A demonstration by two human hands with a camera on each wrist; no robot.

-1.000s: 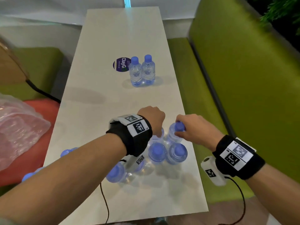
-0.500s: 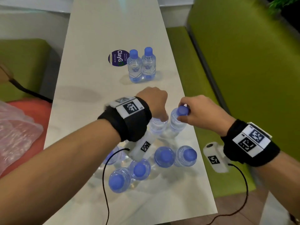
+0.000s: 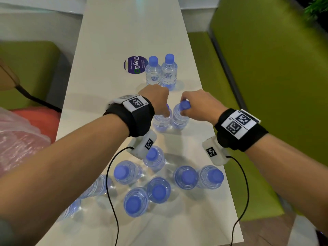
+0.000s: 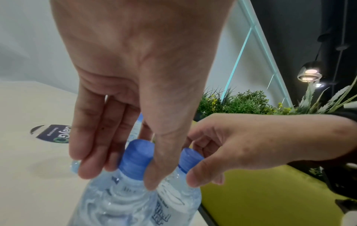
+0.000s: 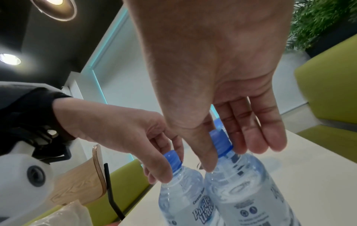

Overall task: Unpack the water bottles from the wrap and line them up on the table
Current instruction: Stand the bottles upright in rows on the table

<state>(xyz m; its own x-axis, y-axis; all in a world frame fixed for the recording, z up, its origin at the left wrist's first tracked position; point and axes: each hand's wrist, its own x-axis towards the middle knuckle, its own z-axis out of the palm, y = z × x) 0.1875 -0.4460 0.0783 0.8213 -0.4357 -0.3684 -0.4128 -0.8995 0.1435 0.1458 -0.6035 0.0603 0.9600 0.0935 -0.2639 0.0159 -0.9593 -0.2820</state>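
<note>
Left hand (image 3: 156, 98) grasps a water bottle by its blue cap (image 4: 135, 159): thumb on one side, fingers (image 4: 90, 152) curled down the other. Right hand (image 3: 198, 105) grasps a second bottle (image 3: 179, 116) the same way, thumb and fingers pinching its cap. Left-hand bottle (image 3: 160, 121) and right-hand bottle are upright, side by side, bodies touching; whether their bases rest on the desk (image 3: 124, 32) I cannot tell.

Farther up the desk: two bottles (image 3: 161, 71) standing upright, touching, just beside a round purple sticker (image 3: 135, 64).

Nearer the person: a loose cluster of bottles (image 3: 159, 178) standing upright, caps up, not in a row. Two more are partly hidden behind the left forearm.

Crumpled clear plastic wrap (image 3: 19, 144) lies off the desk to the left, on a red seat (image 3: 40, 119). Green bench (image 3: 266, 86) to the right.
</note>
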